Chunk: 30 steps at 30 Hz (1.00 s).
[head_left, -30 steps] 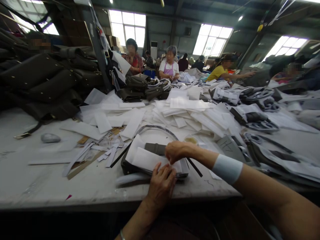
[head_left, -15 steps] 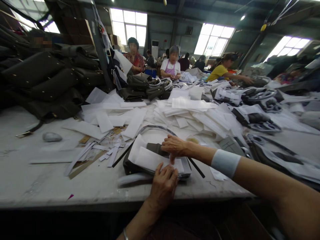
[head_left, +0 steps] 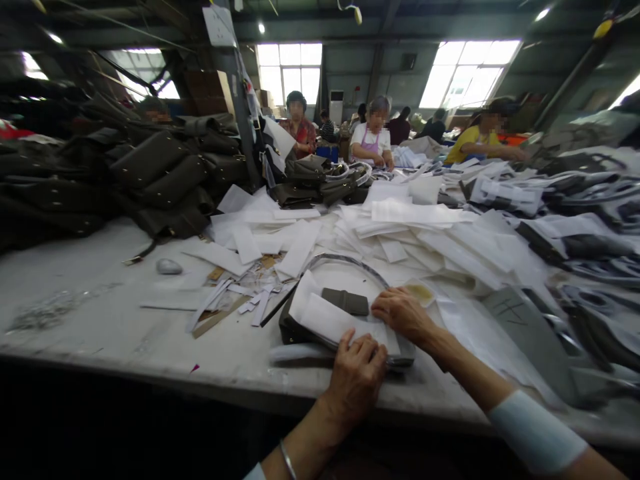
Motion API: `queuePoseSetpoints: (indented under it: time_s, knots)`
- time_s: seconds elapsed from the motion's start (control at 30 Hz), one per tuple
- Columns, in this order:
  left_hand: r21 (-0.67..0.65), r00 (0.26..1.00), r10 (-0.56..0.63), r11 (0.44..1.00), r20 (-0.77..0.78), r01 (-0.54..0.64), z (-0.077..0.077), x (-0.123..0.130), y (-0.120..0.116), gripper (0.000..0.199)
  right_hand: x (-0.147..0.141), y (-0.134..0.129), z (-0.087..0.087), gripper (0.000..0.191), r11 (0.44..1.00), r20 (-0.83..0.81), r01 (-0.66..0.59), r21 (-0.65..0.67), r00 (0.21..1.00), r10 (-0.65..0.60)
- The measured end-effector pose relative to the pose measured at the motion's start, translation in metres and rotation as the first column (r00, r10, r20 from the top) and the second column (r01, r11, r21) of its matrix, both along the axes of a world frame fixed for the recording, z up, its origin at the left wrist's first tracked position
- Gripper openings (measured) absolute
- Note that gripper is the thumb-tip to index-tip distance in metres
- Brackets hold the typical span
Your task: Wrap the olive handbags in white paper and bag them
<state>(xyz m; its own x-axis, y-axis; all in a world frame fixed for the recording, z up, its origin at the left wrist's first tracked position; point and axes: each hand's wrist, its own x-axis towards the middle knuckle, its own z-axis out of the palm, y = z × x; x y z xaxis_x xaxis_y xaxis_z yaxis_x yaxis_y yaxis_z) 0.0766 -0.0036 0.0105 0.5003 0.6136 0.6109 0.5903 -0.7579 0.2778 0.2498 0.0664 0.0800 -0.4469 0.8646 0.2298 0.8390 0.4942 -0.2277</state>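
A dark olive bag (head_left: 291,328) is seen lying on the pale surface (head_left: 107,323), close to the near edge. Its upper face is partly covered by smooth white sheets (head_left: 327,317), overlapped and set at a slant; between them a matt olive band (head_left: 350,301) is left exposed, crossed by a raised strip. Small metallic studs are shown at the dark left side, and beyond the bag a thin handle (head_left: 353,258) is arched, edged in a paler grey. The right end is blurred.

The lower white sheet is touched by the left hand (head_left: 359,370), its fingers bent and held side by side; whether anything is pinched cannot be told. The fingers of the right hand (head_left: 403,313) are bunched at the bag's right part, beside the olive band; their grip cannot be made out.

Paper scraps (head_left: 260,300) are scattered to the left, and loose white pieces (head_left: 415,233) are heaped behind.
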Motion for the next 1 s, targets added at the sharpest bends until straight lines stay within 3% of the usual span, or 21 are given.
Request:
queuePoseSetpoints:
  time_s: [0.1,0.17,0.3,0.47,0.57,0.63,0.8,0.93,1.0]
  knots:
    - [-0.018,1.000,0.016,1.000,-0.001,-0.016,-0.004,0.001,0.000,0.020,-0.013,-0.014,-0.002,0.024,0.998,-0.203,0.044,0.039,0.978,-0.035]
    - [0.012,1.000,0.027,1.000,-0.003,-0.027,-0.007,0.001,0.001,0.025,-0.025,-0.031,-0.013,0.028,0.998,-0.350,0.064,0.013,0.935,-0.055]
    - [0.080,0.997,0.002,0.997,-0.083,0.005,-0.006,-0.007,0.003,0.034,-0.037,-0.057,-0.044,0.037,0.999,-0.407,0.022,0.030,0.914,-0.008]
    - [0.029,0.978,0.013,1.000,-0.209,-0.007,0.026,-0.038,0.019,0.026,-0.036,-0.061,-0.051,0.036,0.993,-0.350,-0.011,0.118,0.935,0.052]
    - [0.037,0.955,0.163,0.987,-0.249,-0.159,0.048,-0.068,0.036,0.019,-0.036,-0.061,-0.047,0.033,0.985,-0.287,-0.035,0.170,0.954,0.083]
    - [0.024,0.936,0.247,0.968,-0.253,-0.249,0.054,-0.088,0.045,0.023,-0.035,-0.064,-0.046,0.035,0.979,-0.234,-0.061,0.194,0.966,0.107]
    - [-0.004,0.937,0.246,0.967,-0.247,-0.255,0.037,-0.113,0.043,0.011,-0.043,-0.065,-0.032,0.039,0.991,-0.158,-0.071,0.115,0.983,0.089]
    - [-0.007,0.924,0.329,0.942,-0.196,-0.337,0.025,-0.103,0.031,0.011,-0.068,-0.057,-0.029,0.082,0.995,-0.097,-0.014,0.095,0.995,0.023]
    - [-0.025,0.907,0.380,0.920,-0.180,-0.391,0.024,-0.096,0.022,0.013,-0.078,-0.054,-0.039,0.084,0.990,-0.032,-0.058,0.125,0.998,0.063]
